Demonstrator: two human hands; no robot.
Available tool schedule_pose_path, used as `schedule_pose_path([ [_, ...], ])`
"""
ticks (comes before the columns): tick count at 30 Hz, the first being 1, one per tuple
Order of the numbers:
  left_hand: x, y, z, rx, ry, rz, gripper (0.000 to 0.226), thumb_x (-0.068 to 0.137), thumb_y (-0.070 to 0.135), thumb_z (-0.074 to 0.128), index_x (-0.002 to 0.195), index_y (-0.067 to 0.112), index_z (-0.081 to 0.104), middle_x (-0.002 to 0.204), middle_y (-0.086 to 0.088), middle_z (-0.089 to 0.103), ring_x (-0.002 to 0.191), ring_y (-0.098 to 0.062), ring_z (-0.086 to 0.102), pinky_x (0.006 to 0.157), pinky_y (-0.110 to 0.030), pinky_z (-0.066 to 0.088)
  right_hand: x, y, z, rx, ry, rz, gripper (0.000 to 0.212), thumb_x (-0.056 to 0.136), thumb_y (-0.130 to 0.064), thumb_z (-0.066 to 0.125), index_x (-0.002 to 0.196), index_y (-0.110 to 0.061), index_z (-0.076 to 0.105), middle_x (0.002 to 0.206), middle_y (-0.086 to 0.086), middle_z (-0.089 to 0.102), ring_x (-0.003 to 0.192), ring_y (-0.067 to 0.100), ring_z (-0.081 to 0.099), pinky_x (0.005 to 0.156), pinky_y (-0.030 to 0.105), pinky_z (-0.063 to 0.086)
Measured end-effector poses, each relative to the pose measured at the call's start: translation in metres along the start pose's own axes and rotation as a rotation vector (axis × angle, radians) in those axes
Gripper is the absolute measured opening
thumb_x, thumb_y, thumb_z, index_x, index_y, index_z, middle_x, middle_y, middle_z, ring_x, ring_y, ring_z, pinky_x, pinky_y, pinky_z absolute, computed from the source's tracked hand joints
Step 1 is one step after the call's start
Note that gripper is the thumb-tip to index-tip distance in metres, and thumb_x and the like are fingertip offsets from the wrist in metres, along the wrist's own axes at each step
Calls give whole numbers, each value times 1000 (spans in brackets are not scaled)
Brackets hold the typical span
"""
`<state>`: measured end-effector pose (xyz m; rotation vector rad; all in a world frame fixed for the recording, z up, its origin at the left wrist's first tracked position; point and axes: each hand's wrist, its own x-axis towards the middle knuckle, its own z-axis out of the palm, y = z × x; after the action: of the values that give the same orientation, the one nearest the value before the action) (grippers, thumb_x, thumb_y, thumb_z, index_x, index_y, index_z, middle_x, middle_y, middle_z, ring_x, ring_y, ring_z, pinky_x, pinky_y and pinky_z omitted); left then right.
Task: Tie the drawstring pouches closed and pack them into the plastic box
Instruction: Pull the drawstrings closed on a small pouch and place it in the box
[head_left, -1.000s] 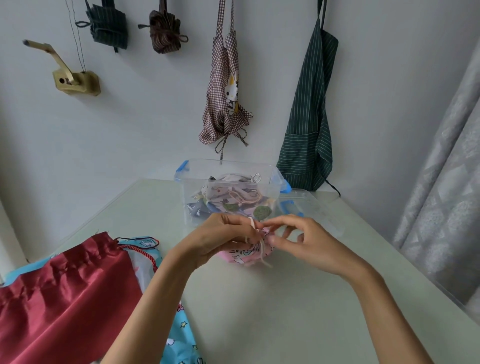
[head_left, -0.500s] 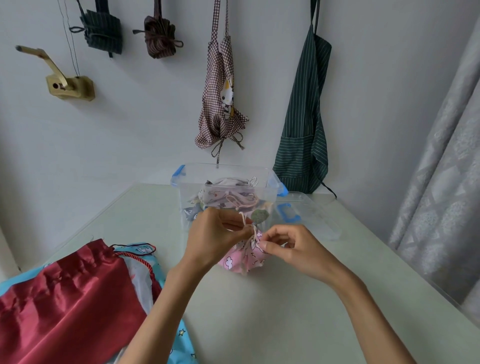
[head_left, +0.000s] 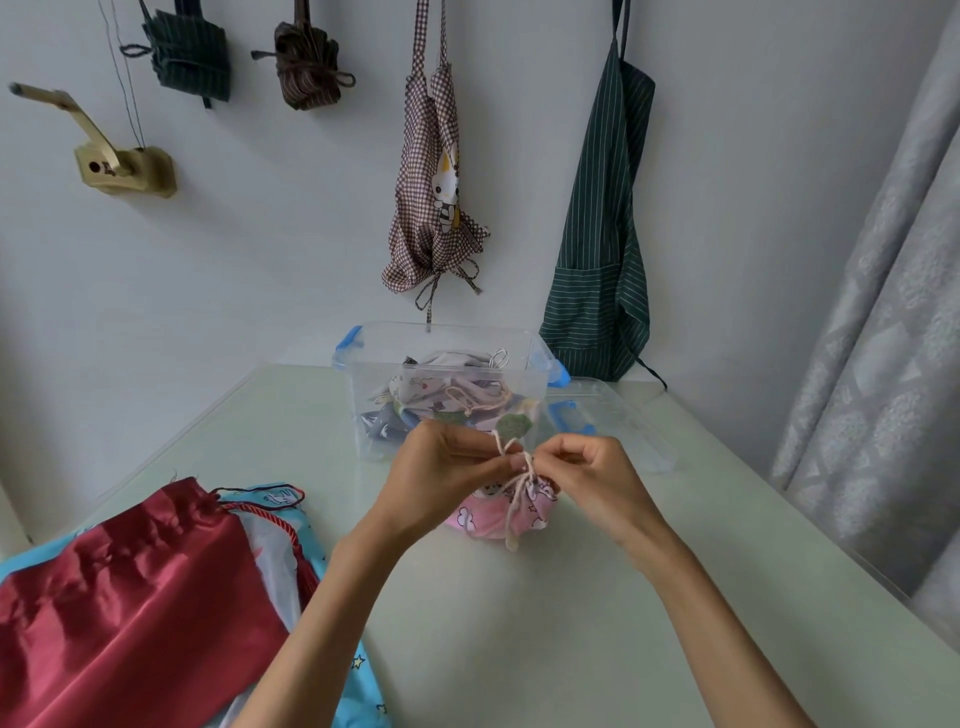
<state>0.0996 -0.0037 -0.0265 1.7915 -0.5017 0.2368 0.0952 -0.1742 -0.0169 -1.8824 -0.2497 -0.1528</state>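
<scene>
Left hand (head_left: 441, 470) and right hand (head_left: 587, 475) pinch cream drawstring (head_left: 511, 470) at neck of pink pouch (head_left: 498, 512), probably to tighten knot; clear plastic box (head_left: 447, 384) waits behind, near for packing.

2 hands (head_left: 441, 467), 1 pink pouch (head_left: 493, 514), 1 plastic box (head_left: 447, 364), 2 aprons (head_left: 436, 171)
</scene>
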Motion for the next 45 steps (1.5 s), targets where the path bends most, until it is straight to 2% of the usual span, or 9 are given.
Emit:
schedule_pose_path([
  [4,2,6,1,-65,-50,22,18,86,10,65,96,-2,74,91,-16,74,83,-19,66,86,-39,54,2,3,2,262,-100,104,12,65,-31,66,68,-19,69,65,-5,60,66,9,49,67,23,35],
  [8,2,3,0,-11,-58,9,20,92,20,59,99,9,74,93,-4,75,88,-10,68,88,-31,55,3,9,3,476,-108,188,14,76,-22,71,88,-15,71,80,0,67,73,10,57,70,23,38],
  [14,4,-6,1,198,0,-29,43,75,66,48,91,31,68,84,10,74,83,-7,70,84,-47,53,-3,13,8,-684,362,-384,6,86,-22,64,86,-23,58,75,-12,70,60,15,67,53,30,50],
  [18,4,-3,2,208,-11,-35,42,76,63,51,90,28,70,83,9,75,83,-8,70,84,-46,53,-4,13,5,-741,521,-344,14,75,-22,71,75,-24,57,64,-11,61,55,16,56,48,24,36],
  [21,3,-2,4,195,-27,-24,30,83,48,55,86,23,72,83,6,75,83,-10,70,85,-46,53,-1,17,-2,-637,488,-201,11,78,-18,64,75,-22,54,75,-9,58,63,14,53,56,28,38],
  [27,4,-4,-3,54,2,-34,26,92,25,58,87,4,72,82,-11,73,80,-18,68,87,-42,53,4,1,-29,467,94,64,19,88,5,54,80,-13,52,76,12,68,47,8,52,41,15,35],
  [32,3,4,-3,-133,83,-76,14,89,19,62,88,18,76,80,9,74,78,3,66,73,-5,45,-8,-3,-44,8,-113,141,16,85,-21,67,89,-6,71,58,2,61,52,11,54,52,15,46],
  [38,4,0,-6,-250,316,-179,10,83,22,69,77,20,76,70,4,73,66,-1,63,67,-13,49,-3,-1,-54,-80,84,87,33,83,-40,66,57,-19,67,45,-13,30,49,9,30,55,21,30],
  [45,7,-5,2,-211,334,-169,15,87,16,64,76,12,73,71,-1,74,68,-5,70,66,-12,52,-1,17,-56,-236,2,296,24,83,-36,68,69,-18,72,60,-6,55,54,8,43,47,13,31],
])
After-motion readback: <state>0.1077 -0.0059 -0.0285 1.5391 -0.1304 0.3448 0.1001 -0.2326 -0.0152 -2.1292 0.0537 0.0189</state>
